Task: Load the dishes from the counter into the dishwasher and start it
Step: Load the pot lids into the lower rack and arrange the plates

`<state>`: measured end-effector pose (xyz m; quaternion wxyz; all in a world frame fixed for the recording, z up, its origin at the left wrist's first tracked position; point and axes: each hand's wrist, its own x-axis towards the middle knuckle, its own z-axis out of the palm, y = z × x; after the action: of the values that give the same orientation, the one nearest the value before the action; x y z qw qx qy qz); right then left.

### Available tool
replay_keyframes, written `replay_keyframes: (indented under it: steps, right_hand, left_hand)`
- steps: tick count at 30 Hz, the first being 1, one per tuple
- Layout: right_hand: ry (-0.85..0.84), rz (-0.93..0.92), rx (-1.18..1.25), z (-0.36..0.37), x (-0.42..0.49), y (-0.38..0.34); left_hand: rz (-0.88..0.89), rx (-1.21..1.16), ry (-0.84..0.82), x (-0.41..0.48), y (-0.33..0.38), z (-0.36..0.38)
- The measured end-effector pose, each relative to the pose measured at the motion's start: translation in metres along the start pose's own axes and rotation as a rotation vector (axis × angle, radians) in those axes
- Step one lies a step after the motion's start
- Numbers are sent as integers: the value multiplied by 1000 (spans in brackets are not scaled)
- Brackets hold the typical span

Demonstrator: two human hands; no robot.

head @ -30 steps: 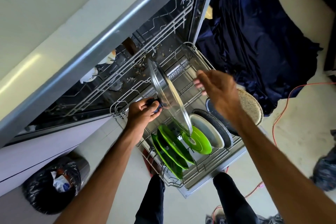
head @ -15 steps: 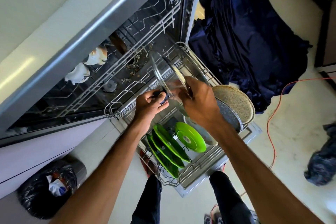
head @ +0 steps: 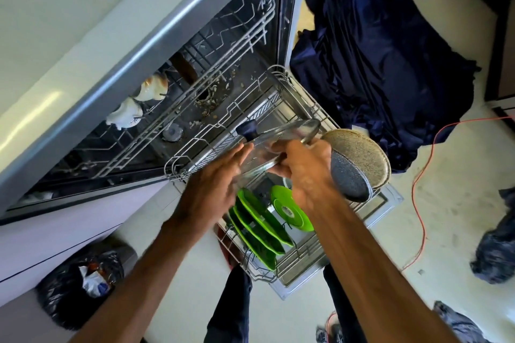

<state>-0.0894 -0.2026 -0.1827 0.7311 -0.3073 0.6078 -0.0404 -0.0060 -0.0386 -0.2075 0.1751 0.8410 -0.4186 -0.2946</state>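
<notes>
A glass pot lid (head: 287,135) with a dark knob (head: 248,129) hangs tilted over the pulled-out lower dishwasher rack (head: 281,75). My right hand (head: 303,167) grips the lid's near rim. My left hand (head: 214,181) is beside it with fingers stretched toward the lid, blurred; contact is unclear. Several green plates (head: 259,228) stand in the rack's near slots. A speckled grey plate (head: 349,178) and a beige plate (head: 359,153) stand at the rack's right side.
The upper rack (head: 223,44) inside the dishwasher holds two white cups (head: 125,115). A dark blue cloth (head: 376,44) lies on the floor to the right, with an orange cable (head: 420,189) beside it. A black rubbish bag (head: 80,278) sits at lower left. My legs stand by the rack.
My left hand let go of the lid's knob and opened. My right hand took the lid's rim and tipped it from upright to nearly flat, shifting it right.
</notes>
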Motion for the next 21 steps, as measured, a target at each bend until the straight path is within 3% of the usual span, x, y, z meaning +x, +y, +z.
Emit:
replay_keyframes:
  steps: [3,5,7,9,10,15,21]
  right_hand:
    - [-106,52,31,-9,-4,-3]
    - [-205,98,-140,-31,3,-16]
    - [-157,27,-639,-56,13,-30]
    - [26,-195,-1214,-72,17,-38]
    - [75,-303,-1332,-75,18,-39]
    - [-47,-794,-1405,-56,57,-1]
    - [14,-918,-1591,-36,97,6]
  left_hand:
    - [106,69,150,14,-8,-13]
    - [171,57,169,30,-7,-23]
    - [178,66,103,48,-8,-30]
    - [183,97,17,67,-14,-33]
    - [205,96,-13,76,-17,-32]
    - [297,10,-75,108,-21,-26]
    - [351,45,-42,141,-34,-3]
